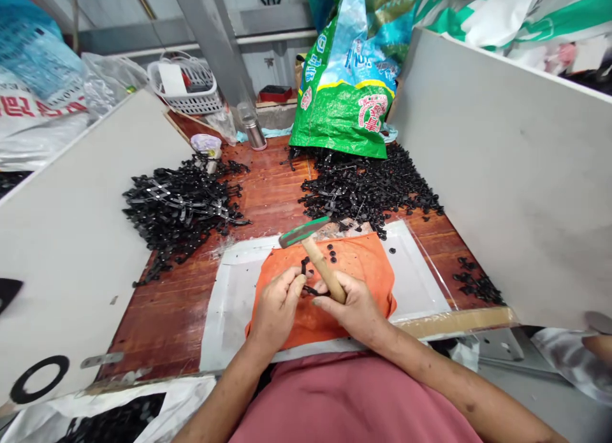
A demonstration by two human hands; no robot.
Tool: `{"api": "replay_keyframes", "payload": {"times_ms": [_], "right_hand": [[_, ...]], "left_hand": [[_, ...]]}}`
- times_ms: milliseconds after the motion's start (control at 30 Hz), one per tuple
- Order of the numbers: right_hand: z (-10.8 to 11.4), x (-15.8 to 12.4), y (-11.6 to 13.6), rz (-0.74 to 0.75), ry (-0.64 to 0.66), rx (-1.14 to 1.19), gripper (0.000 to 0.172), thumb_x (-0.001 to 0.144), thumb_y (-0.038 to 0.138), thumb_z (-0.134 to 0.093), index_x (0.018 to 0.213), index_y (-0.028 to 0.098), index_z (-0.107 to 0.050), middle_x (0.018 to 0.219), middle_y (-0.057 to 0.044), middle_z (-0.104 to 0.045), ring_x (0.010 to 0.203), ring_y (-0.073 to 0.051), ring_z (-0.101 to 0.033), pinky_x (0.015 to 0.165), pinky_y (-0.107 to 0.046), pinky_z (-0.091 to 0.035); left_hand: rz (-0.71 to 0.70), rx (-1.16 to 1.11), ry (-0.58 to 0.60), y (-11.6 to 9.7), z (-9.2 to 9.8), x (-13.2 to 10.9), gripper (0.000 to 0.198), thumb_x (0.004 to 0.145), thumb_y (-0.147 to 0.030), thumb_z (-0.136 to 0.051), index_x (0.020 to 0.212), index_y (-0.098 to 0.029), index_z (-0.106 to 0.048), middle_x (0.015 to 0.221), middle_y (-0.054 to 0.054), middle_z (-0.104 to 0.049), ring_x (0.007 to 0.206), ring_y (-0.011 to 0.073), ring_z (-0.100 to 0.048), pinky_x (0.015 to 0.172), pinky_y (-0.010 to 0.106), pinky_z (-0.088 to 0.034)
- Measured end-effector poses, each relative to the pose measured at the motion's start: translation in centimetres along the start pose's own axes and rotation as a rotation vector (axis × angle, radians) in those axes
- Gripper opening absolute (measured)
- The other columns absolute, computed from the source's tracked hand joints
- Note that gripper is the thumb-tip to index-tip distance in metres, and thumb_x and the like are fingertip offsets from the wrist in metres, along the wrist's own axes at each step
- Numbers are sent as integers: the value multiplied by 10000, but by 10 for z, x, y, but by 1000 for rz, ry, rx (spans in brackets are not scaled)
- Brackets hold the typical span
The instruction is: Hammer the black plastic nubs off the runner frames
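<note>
My left hand (280, 303) is closed, thumb and finger pinching a small black plastic piece (304, 266). My right hand (354, 304) is curled round the wooden handle of a hammer (319, 263), whose green-edged head points away from me. Its fingertips also meet a black strip (313, 291) that spans the gap between the hands; whether this strip belongs to the left hand's piece I cannot tell. Both hands are above an orange cloth (373, 271), where several small black round caps (333, 253) lie just beyond the hammer handle.
On the wooden table (176, 328), a heap of black linked parts (182, 204) lies left and a pile of small black parts (363, 188) right, below a green bag (339, 121). Grey panels (507, 175) wall both sides. A bottle (252, 127) and white basket (189, 95) stand behind.
</note>
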State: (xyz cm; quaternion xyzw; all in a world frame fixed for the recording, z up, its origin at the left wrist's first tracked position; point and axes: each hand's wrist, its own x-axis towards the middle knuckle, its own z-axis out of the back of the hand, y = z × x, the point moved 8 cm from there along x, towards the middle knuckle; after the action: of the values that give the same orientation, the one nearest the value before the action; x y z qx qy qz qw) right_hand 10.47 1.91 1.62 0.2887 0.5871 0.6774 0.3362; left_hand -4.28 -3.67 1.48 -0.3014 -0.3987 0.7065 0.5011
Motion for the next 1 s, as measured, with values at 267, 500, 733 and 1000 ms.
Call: {"api": "replay_keyframes", "payload": {"times_ms": [267, 500, 733, 1000], "right_hand": [[72, -49, -15, -86, 44, -450, 301, 1066, 420, -394, 1007, 220, -611, 758, 8, -615, 674, -158, -564, 634, -271, -423], [79, -83, -36, -207, 155, -586, 452, 1083, 374, -366, 1520, 367, -479, 1261, -44, -717, 1018, -246, -718, 912, -376, -546], [77, -80, -36, -193, 175, -602, 486, 1092, 336, -365, 1560, 463, -370, 1495, 15, -560, 1225, -248, -655, 1040, -424, -518], [79, -78, -35, -147, 180, -614, 486, 1093, 337, -367, 1567, 443, -367, 1482, -3, -574, 1219, -250, -659, 984, -402, -552]], "left_hand": [[41, 137, 167, 23, 6, 12, 388, 979, -430, -368, 809, -216, -644, 832, 23, -708, 846, 203, -658, 803, 316, -452], [-28, 327, 221, 16, -12, 20, 381, 978, -401, -311, 776, -228, -585, 801, 34, -693, 818, 215, -643, 782, 330, -439], [-53, 436, 249, 17, -17, 22, 381, 990, -382, -284, 756, -234, -546, 777, 37, -679, 792, 215, -639, 759, 326, -428], [-74, 607, 269, 17, -24, 18, 386, 1020, -353, -314, 715, -225, -513, 801, 46, -702, 780, 215, -636, 751, 327, -377]]}}
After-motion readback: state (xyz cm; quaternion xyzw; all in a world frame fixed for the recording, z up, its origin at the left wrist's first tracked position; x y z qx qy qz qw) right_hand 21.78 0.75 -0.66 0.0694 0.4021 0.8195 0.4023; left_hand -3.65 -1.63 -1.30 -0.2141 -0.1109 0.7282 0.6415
